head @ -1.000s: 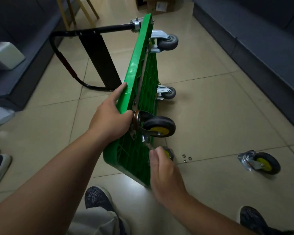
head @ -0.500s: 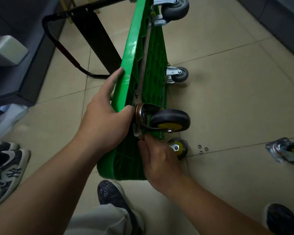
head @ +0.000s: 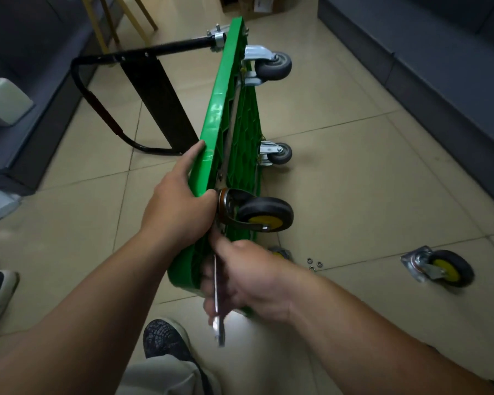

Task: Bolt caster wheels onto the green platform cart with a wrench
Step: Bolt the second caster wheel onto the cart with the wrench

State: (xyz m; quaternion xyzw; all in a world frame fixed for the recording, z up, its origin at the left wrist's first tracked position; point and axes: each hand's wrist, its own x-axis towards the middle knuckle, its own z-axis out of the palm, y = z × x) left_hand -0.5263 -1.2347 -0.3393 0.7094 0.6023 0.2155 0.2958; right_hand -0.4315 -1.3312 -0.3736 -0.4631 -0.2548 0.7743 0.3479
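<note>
The green platform cart (head: 211, 132) stands tipped on its long edge in the middle of the tiled floor (head: 354, 181), underside facing right. A yellow-hubbed caster (head: 265, 213) sits on its near upper corner. The left hand (head: 177, 212) grips the cart's top edge just beside that caster, fingers curled over the rim and the thumb by the caster plate. The right hand (head: 257, 283), blurred, has its fingers wrapped round a wrench (head: 218, 326) whose upper end reaches up below the caster. Two grey casters (head: 273, 65) sit at the far end. The black handle (head: 97, 104) juts left. Small nuts (head: 314, 263) and a loose caster (head: 442, 267) lie toward the floor's right side.
</note>
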